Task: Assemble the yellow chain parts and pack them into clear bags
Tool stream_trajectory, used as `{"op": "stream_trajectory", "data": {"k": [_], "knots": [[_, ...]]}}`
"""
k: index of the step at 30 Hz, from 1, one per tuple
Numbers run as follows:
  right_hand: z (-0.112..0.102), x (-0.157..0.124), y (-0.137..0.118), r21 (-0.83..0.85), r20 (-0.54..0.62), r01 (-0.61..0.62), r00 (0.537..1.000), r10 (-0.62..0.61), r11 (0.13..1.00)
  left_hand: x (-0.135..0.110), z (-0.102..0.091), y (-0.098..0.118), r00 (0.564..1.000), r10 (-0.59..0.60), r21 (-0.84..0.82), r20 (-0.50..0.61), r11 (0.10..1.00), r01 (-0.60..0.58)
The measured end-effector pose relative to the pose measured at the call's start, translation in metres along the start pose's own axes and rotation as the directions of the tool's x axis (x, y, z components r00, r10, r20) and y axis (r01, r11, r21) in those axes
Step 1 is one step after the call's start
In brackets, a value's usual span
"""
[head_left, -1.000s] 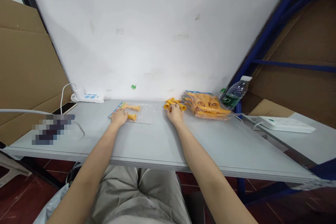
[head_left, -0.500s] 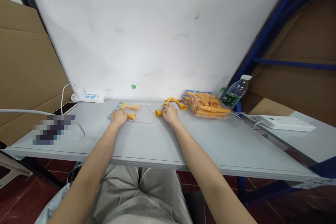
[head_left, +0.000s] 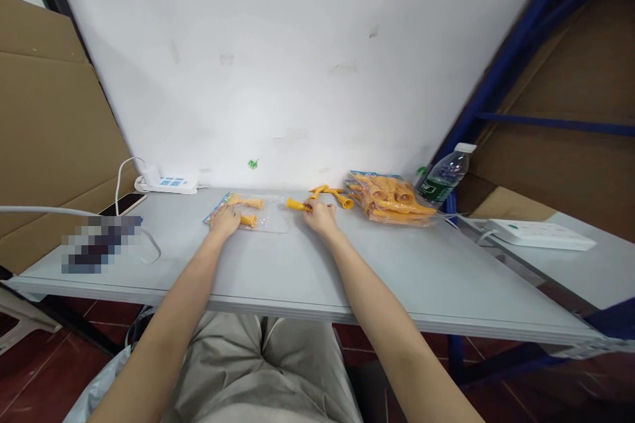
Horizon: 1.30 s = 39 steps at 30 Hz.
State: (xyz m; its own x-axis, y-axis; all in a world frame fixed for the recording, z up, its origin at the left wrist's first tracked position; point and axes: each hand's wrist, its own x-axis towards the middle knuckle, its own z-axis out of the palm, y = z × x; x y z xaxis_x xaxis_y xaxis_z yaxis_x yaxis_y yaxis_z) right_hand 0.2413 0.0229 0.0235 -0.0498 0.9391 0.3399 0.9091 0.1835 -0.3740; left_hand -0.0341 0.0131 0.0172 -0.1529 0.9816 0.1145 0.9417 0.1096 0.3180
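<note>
A clear plastic bag [head_left: 275, 215] with a colourful printed header lies flat on the table, with orange plastic horns [head_left: 249, 219] in or on it. My left hand [head_left: 224, 220] rests over the header end of this bag, its fingers lying on the plastic. Close to the bag's right end, my right hand [head_left: 321, 216] is closed around an orange plastic horn [head_left: 294, 204], whose flared end points left. Just behind that hand lie loose orange horns [head_left: 346, 201], partly covered by it.
To the right is a pile of bagged orange horns [head_left: 391, 198], beside a leaning water bottle [head_left: 446, 175]. A power strip [head_left: 171, 184] and a phone [head_left: 126, 203] lie at the back left. Another white power strip [head_left: 540, 234] is on the right-hand surface. A wall [head_left: 297, 79] borders the back.
The horn in my right hand has turned, and its flared end is now farther left and slightly higher. The left hand and the bag have stayed in place.
</note>
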Motion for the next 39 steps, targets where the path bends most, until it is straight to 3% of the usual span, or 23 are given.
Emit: {"op": "stream_trajectory", "data": {"k": [4, 12, 19, 28, 33, 39], "knots": [[-0.006, -0.002, -0.006, 0.079, 0.000, 0.035, 0.999, -0.035, 0.996, -0.002, -0.004, 0.002, 1.000, 0.000, 0.008, 0.015, 1.000, 0.000], [-0.007, -0.008, -0.018, 0.114, 0.156, 0.125, 0.978, -0.142, 0.986, -0.009, -0.009, 0.009, 0.996, 0.078, -0.002, 0.043, 0.997, -0.078], [0.000, -0.005, -0.017, 0.040, 0.138, 0.180, 0.973, -0.184, 0.983, -0.010, 0.001, 0.016, 0.960, 0.264, -0.027, 0.090, 0.965, -0.263], [-0.008, -0.008, -0.026, -0.113, 0.056, 0.123, 0.992, -0.117, 0.986, -0.019, 0.001, 0.025, 0.925, 0.345, -0.023, 0.157, 0.938, -0.346], [-0.014, -0.011, -0.032, -0.232, 0.082, 0.086, 0.994, -0.069, 0.969, -0.023, -0.001, 0.030, 0.908, 0.382, 0.011, 0.175, 0.921, -0.390], [-0.015, -0.013, -0.035, -0.223, 0.139, 0.149, 0.983, -0.120, 0.963, -0.021, -0.001, 0.025, 0.893, 0.415, 0.038, 0.177, 0.903, -0.427]]}}
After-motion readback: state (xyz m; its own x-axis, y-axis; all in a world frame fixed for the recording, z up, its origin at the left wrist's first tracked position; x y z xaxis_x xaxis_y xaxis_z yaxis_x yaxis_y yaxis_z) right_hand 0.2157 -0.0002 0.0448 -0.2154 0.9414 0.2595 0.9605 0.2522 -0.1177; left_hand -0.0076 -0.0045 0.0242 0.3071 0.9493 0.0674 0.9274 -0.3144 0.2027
